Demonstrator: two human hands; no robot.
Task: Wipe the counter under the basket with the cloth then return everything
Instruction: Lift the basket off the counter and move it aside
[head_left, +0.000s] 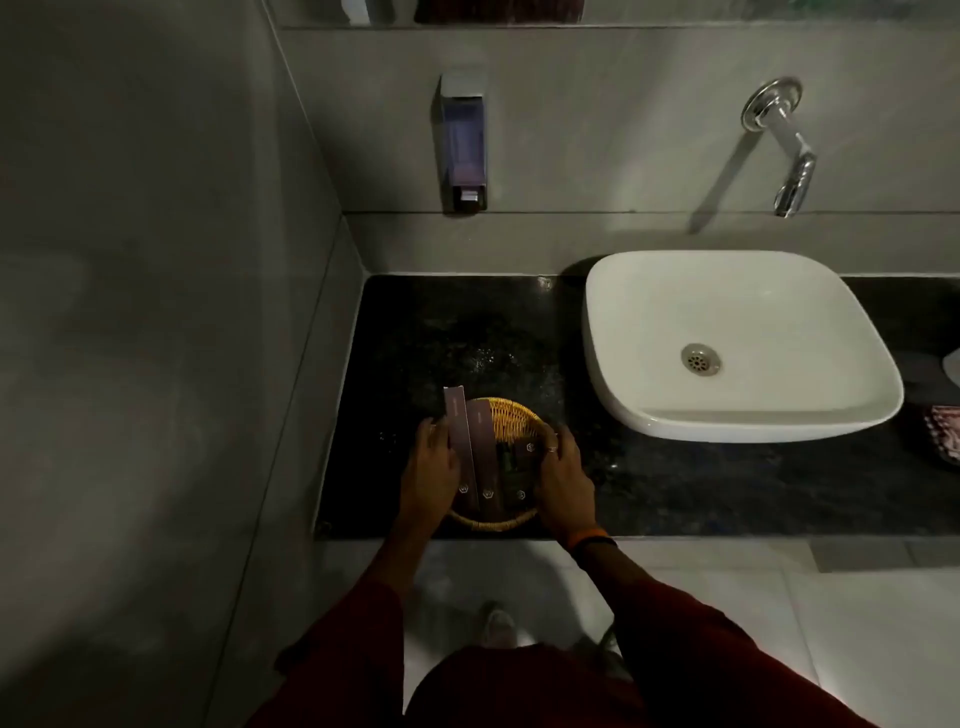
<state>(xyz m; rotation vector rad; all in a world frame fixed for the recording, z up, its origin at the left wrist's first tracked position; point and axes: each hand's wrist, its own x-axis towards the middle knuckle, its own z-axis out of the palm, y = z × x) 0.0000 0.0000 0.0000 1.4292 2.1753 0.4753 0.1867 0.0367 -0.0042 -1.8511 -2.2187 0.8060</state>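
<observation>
The round wicker basket (511, 421) sits near the front edge of the dark counter (675, 483), holding a couple of long purple boxes (470, 447). Left hand (431, 467) and right hand (563, 473) each have fingers curled onto its rim, one per side. White sink (737, 343) is off to the right, with a reddish cloth (943, 431) past it at the frame edge.

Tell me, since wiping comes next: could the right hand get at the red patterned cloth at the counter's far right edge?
Probably yes. The right hand is on the round wicker basket, so it must let go first. Then bare dark stone counter in front of the white basin leaves the way to the red patterned cloth free.
</observation>
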